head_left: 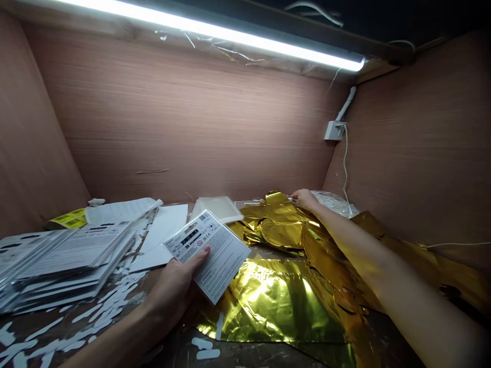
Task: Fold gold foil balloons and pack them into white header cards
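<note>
Nearest my camera, the right forearm (383,276) crosses gold foil (284,301) to the right hand (305,198) at the foil's far edge, where I cannot tell the grip. My left hand (176,281) pinches one printed card (222,258), tilted, above the worktop (253,355). Progress: that single card is in hand; whether the card stack (69,250) at left is finished or outstanding, I cannot determine.

Bare left hand (173,284), bare right hand (306,198); bare forearms (368,266).
</note>
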Tool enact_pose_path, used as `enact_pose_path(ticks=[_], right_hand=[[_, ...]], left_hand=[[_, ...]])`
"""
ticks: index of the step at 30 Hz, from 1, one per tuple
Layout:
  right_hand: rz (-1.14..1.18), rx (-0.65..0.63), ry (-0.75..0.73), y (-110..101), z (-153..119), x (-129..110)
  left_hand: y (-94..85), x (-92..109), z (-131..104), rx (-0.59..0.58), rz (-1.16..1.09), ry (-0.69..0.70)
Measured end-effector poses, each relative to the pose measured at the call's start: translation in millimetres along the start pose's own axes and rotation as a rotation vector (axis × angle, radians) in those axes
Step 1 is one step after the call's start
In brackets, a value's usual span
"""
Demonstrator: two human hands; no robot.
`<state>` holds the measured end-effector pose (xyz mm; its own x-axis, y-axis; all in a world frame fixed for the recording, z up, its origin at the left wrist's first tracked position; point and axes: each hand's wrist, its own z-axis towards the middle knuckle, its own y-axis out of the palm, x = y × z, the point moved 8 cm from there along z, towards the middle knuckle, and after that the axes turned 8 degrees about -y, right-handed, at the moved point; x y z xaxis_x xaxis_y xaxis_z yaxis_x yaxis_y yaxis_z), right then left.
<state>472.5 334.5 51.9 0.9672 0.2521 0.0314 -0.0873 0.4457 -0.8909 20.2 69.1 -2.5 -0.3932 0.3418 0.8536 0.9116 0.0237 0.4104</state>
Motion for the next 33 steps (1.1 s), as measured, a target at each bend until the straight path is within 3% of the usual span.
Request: enact_pose_path(ticks=[6,10,14,16,18,21,23,27,33], right_hand=[[0.270,0.381,0.049,-48,-10,-16],[0.465,0.621,0.081,-90,-23,-51],[0.763,0.665,-0.012,-135,-41,-121],[1.222,0.602,-0.151,-151,-57,-169],[1.474,0.493,-0.236,-162,-80,-217],[1.619,0.335,-0.258,-157,-114,-272],[1.665,0.316,-0.235,-146,-128,-289],[1.724,0.331,-0.155,-126,-140,-293],[1.775,0.380,-0.064,-128,-150,-285]], left_hand=[[-4.5,7,1,0.014,-0.015,0.065],[-6.4,16,2,0.016,-0.057,0.082],[-7.8,34,1,-0.016,-0.146,0.136],[-8.7,46,-1,-0.049,-0.158,0.186],[-10.4,53,-4,-0.086,-0.153,0.208],[-15.6,55,-10,-0.134,-0.156,0.222],[-20.0,52,-14,-0.154,-0.155,0.232],[-21.5,38,-19,-0.172,-0.159,0.197],[-5.5,39,-32,-0.224,-0.225,0.186]])
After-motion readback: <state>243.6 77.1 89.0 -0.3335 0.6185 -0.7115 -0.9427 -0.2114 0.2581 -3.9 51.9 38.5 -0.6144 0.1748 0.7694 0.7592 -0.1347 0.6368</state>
